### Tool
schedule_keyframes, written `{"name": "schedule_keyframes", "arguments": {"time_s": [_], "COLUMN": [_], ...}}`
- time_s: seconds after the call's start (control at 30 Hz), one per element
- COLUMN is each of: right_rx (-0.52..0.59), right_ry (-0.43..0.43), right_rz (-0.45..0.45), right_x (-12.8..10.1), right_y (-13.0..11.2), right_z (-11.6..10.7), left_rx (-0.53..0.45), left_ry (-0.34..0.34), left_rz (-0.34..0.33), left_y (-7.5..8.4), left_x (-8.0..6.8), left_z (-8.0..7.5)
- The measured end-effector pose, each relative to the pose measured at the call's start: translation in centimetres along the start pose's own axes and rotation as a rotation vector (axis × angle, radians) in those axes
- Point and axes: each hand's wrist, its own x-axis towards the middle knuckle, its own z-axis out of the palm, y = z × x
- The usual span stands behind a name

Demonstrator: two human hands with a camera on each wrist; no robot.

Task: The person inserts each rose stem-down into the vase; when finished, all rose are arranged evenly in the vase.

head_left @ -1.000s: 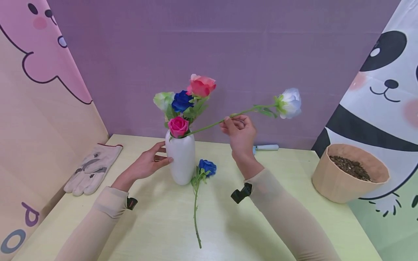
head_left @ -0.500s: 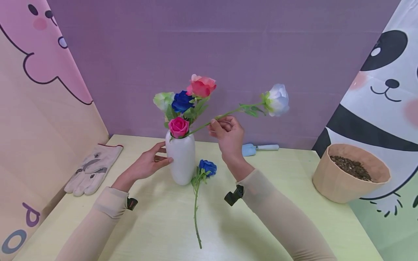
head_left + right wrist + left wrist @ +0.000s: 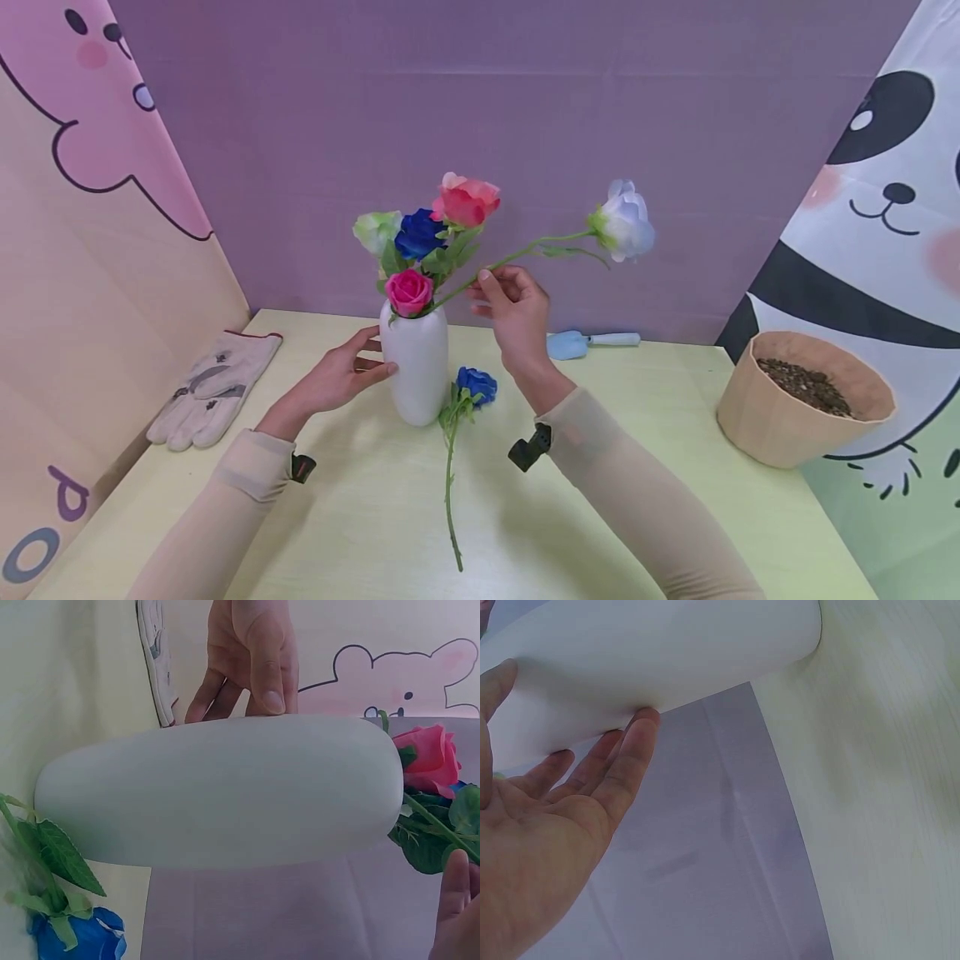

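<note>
A white vase (image 3: pixel 417 367) stands upright on the table, holding pink (image 3: pixel 409 292), blue (image 3: pixel 420 233), coral (image 3: pixel 467 200) and pale green roses (image 3: pixel 377 232). My left hand (image 3: pixel 339 377) steadies its left side, thumb at the front and fingers behind; in the left wrist view the fingertips (image 3: pixel 646 714) touch its wall. Between thumb and fingers, my right hand (image 3: pixel 521 321) pinches the green stem of a white flower (image 3: pixel 624 221). That stem slants into the vase mouth, its lower end hidden, and the bloom leans far right. A blue rose (image 3: pixel 477 386) lies beside the vase.
Work gloves (image 3: pixel 213 387) lie at the table's left edge. A light-blue hand trowel (image 3: pixel 570 344) rests at the back, behind my right wrist. On the right stands a tan pot (image 3: pixel 780 417) with dark soil. A purple backdrop (image 3: pixel 300 167) rises behind the table.
My right hand has moved left and closer to the vase with the stem. The white bloom has shifted left and slightly up, uncovering the trowel. My left hand and the vase stay put.
</note>
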Motion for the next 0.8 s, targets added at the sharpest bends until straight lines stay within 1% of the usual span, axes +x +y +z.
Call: {"name": "schedule_keyframes", "arguments": {"time_s": [0.2,0.37,0.5,0.6,0.73,0.8], "right_rx": [-0.001,0.012,0.027,0.005,-0.043,-0.063], "right_ry": [-0.013,0.028,0.039,0.004,-0.053,-0.068], "right_rz": [-0.011,-0.032,-0.014,0.007,0.017,0.018], "right_x": [0.0,0.1,0.4,0.5,0.5,0.4], "right_y": [-0.3,-0.3,-0.1,0.0,0.4,0.6], "right_z": [0.0,-0.1,0.2,0.6,1.0,1.2], "left_rx": [-0.001,-0.007,-0.008,-0.006,-0.010,-0.014], "left_ry": [0.000,-0.005,-0.004,0.000,0.003,0.003], "left_rz": [0.001,-0.001,-0.001,0.003,0.005,0.005], "left_y": [0.0,0.0,0.0,-0.1,-0.4,-0.5], "left_x": [0.0,0.0,0.0,0.0,0.2,0.3], "left_z": [0.0,0.0,0.0,-0.1,-0.1,0.0]}}
